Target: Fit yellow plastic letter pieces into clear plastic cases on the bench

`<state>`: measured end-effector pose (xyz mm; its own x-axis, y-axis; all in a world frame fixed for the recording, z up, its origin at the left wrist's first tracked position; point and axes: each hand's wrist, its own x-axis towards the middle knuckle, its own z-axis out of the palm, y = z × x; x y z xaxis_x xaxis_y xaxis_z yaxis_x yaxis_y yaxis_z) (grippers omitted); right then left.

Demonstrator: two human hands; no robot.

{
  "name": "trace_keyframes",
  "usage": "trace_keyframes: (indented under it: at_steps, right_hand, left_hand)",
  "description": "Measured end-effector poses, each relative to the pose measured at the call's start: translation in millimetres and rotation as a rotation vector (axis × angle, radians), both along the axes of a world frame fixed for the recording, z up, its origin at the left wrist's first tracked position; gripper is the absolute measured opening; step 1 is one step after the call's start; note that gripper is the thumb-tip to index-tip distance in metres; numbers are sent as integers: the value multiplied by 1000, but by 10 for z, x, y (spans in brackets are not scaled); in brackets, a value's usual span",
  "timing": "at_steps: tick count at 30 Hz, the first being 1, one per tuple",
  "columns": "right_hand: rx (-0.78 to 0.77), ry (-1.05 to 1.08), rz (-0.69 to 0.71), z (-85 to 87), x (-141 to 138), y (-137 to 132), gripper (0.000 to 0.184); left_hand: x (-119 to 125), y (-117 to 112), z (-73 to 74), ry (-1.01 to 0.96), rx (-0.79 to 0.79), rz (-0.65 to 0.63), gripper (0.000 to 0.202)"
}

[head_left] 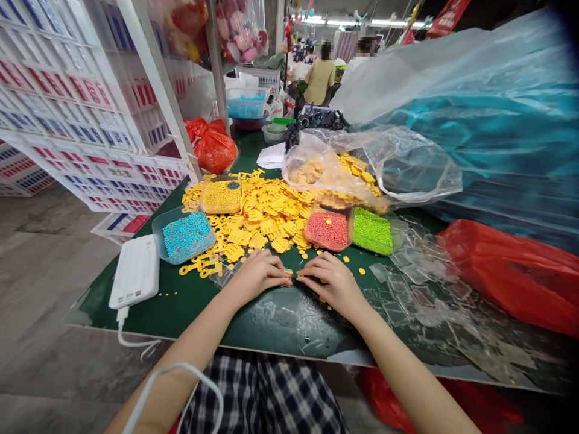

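Note:
My left hand [260, 274] pinches a small yellow plastic piece [288, 272] with coloured specks on it, low over the green tabletop. Just to its right, my right hand [332, 280] has its thumb and forefinger pressed together. Whatever lies between those fingertips is too small to name. Ahead of both hands spreads a heap of yellow plastic pieces [266, 211]. Around it stand clear tubs of blue beads [187, 235], yellow beads [221, 196], red beads [328, 229] and green beads [372, 230]. Small yellow discs [362, 271] lie near my right hand.
Clear plastic pieces [416, 295] cover the table's right side, beside a red bag [511, 271]. A white power bank [134, 271] with a cable sits at the left edge. White crates [90, 108] rise at left. A large blue-filled bag [497, 120] bulges at right. Two people are beyond.

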<state>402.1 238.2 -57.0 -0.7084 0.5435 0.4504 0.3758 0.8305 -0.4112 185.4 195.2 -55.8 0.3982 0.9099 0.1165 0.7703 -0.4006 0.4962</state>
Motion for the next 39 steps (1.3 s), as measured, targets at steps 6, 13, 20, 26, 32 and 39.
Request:
trace_keyframes:
  at_steps: [6, 13, 20, 26, 32, 39]
  right_hand:
    - [-20, -12, 28, -7, -26, -51, 16]
    - [-90, -13, 50, -68, -77, -89, 15]
    - [-142, 5, 30, -79, -151, -104, 12]
    - [-121, -37, -13, -106, -221, -115, 9]
    - [-118, -16, -22, -131, -207, -125, 9]
    - [-66, -21, -24, -153, -181, -119, 13]
  left_hand:
    - [-19, 17, -6, -3, -29, -1, 14]
    - [-46, 11, 14, -2, -29, 62, 16]
    - [-60, 7, 15, 43, 26, 175, 23]
    - [-36, -5, 12, 85, 47, 152, 34]
    - [-26, -13, 21, 108, 25, 156, 30]
    - [-37, -24, 30, 76, 22, 143, 33]
